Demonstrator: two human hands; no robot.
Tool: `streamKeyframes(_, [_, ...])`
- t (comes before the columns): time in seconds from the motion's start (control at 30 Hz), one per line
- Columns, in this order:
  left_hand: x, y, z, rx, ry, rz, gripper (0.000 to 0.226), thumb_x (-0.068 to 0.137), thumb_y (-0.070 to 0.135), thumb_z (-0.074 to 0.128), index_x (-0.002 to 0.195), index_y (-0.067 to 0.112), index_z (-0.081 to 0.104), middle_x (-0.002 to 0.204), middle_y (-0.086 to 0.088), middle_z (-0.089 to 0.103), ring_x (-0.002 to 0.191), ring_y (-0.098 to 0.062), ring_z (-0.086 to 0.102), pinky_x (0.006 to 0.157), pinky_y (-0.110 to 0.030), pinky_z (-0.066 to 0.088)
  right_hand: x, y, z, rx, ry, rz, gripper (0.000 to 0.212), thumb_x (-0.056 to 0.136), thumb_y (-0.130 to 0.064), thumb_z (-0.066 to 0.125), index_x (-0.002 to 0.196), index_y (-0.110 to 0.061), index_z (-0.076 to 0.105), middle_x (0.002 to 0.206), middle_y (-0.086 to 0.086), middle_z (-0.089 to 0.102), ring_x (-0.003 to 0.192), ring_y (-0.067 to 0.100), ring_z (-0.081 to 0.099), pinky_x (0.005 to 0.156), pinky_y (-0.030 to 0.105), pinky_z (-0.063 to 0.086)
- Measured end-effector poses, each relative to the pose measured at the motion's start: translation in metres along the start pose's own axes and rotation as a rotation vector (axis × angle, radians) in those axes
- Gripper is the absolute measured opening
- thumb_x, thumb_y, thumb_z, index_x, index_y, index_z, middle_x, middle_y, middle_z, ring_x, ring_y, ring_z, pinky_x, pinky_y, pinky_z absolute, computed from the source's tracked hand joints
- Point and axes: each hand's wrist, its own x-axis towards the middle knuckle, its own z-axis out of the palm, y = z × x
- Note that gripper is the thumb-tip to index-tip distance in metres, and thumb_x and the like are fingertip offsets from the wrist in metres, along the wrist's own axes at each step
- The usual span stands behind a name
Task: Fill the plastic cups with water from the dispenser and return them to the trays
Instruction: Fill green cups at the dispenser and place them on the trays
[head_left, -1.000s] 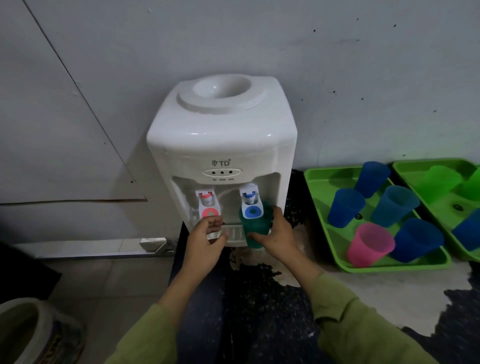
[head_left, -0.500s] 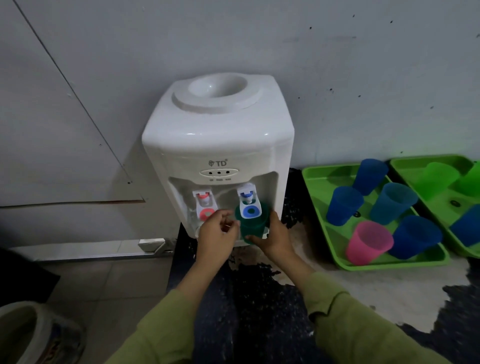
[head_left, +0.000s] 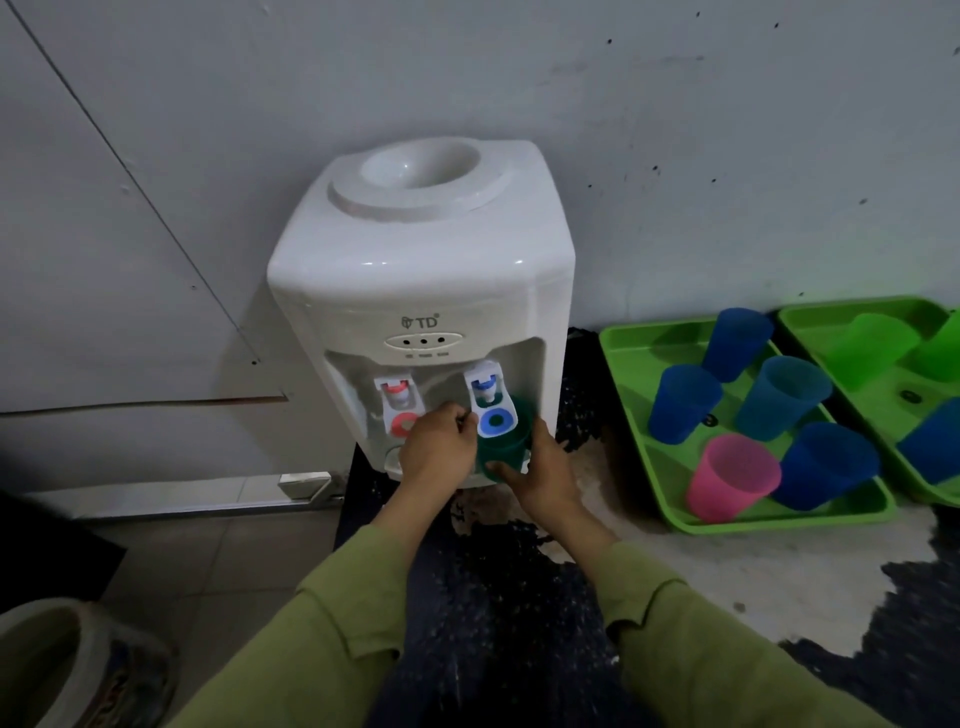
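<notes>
Green cup (head_left: 501, 447) sits under the dispenser's (head_left: 421, 270) blue tap (head_left: 485, 387), gripped by the right hand (head_left: 545, 478). The left hand (head_left: 436, 447) curls its fingers beside it, their hold hidden. Keeping the cup upright and centred should avoid spills. In view: 2 trays (head_left: 779, 522), 5 blue cups (head_left: 683, 402), 1 pink cup (head_left: 730, 475), 2 light-green cups (head_left: 878, 338).

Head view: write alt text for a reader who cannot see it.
A person's right-hand grip holds a dark green plastic cup under the blue tap of a white water dispenser, the left-hand grip curled beside its lever. To the right, a green tray holds four blue cups and a pink cup; a second tray is partly cut off.
</notes>
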Motion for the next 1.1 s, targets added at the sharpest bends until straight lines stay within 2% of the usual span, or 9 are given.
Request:
streamKeyframes(0.17, [-0.009,-0.002,-0.003,-0.004,-0.03,0.09,0.03,0.096,0.031,0.04,0.096,0.006,0.057,0.101,-0.016,0.065,0.092,-0.033,0.059,0.077,-0.036,0.047,0.0,0.001,-0.002,0.002,-0.014,-0.021,0.068,0.071,-0.013,0.077,0.13,-0.012,0.043,0.124,0.007,0.059,0.112,0.021,0.056,0.091,0.025,0.043])
streamKeyframes(0.23, [-0.012,-0.004,-0.004,-0.041,-0.03,0.105,0.03,0.096,0.029,0.041,0.096,0.004,0.057,0.099,-0.017,0.065,0.091,-0.034,0.059,0.08,-0.039,0.049,0.0,0.0,-0.002,-0.008,-0.014,-0.031,0.069,0.071,-0.014,0.077,0.131,-0.011,0.042,0.125,0.008,0.058,0.113,0.023,0.056,0.092,0.028,0.045])
streamKeyframes(0.43, [-0.016,-0.004,-0.015,-0.155,-0.061,0.087,0.027,0.095,0.026,0.043,0.098,0.005,0.059,0.095,-0.017,0.065,0.089,-0.033,0.059,0.082,-0.039,0.049,0.0,0.0,-0.002,0.017,-0.017,-0.043,0.07,0.071,-0.012,0.078,0.131,-0.013,0.042,0.124,0.006,0.058,0.111,0.019,0.056,0.092,0.027,0.044])
streamKeyframes(0.53, [-0.013,-0.005,-0.02,-0.229,-0.101,0.05,0.025,0.092,0.026,0.044,0.092,0.007,0.06,0.091,-0.018,0.065,0.087,-0.035,0.062,0.081,-0.043,0.052,0.0,0.001,-0.001,0.011,-0.012,-0.038,0.068,0.07,-0.011,0.077,0.129,-0.012,0.043,0.122,0.007,0.059,0.109,0.018,0.056,0.09,0.026,0.043])
streamKeyframes(0.6, [-0.012,-0.003,-0.024,-0.309,-0.113,0.009,0.022,0.09,0.023,0.044,0.085,0.009,0.06,0.085,-0.017,0.063,0.085,-0.036,0.062,0.083,-0.047,0.052,0.001,0.001,0.0,0.0,-0.008,-0.023,0.068,0.071,-0.01,0.077,0.13,-0.01,0.043,0.122,0.008,0.058,0.109,0.019,0.056,0.087,0.019,0.043])
streamKeyframes(0.67, [-0.011,0.0,-0.03,-0.404,-0.101,-0.036,0.022,0.089,0.02,0.044,0.072,0.013,0.057,0.071,-0.012,0.058,0.076,-0.031,0.059,0.084,-0.049,0.05,0.002,-0.001,0.0,0.005,-0.011,0.012,0.068,0.071,-0.005,0.076,0.131,-0.007,0.042,0.123,0.008,0.056,0.106,0.013,0.051,0.077,0.005,0.037])
streamKeyframes(0.7, [-0.01,0.002,-0.033,-0.433,-0.093,-0.044,0.024,0.089,0.018,0.044,0.068,0.015,0.055,0.066,-0.009,0.055,0.073,-0.028,0.057,0.083,-0.049,0.051,0.003,-0.001,0.0,0.001,-0.01,0.014,0.069,0.072,-0.004,0.075,0.132,-0.006,0.041,0.124,0.008,0.055,0.105,0.011,0.049,0.075,0.003,0.033])
streamKeyframes(0.87, [-0.009,0.005,-0.039,-0.464,-0.117,-0.048,0.023,0.089,0.018,0.043,0.07,0.013,0.055,0.061,-0.005,0.053,0.071,-0.025,0.055,0.083,-0.048,0.051,0.004,0.001,0.003,-0.037,0.007,0.009,0.073,0.07,-0.013,0.078,0.133,-0.012,0.04,0.128,0.008,0.055,0.115,0.022,0.053,0.089,0.02,0.037])
streamKeyframes(1.1, [-0.009,0.004,-0.041,-0.492,-0.123,-0.051,0.027,0.09,0.018,0.043,0.066,0.016,0.055,0.058,-0.004,0.053,0.063,-0.023,0.053,0.074,-0.035,0.045,0.004,0.001,0.004,-0.04,0.011,0.023,0.076,0.07,-0.014,0.079,0.134,-0.013,0.039,0.13,0.008,0.054,0.116,0.022,0.053,0.092,0.022,0.038])
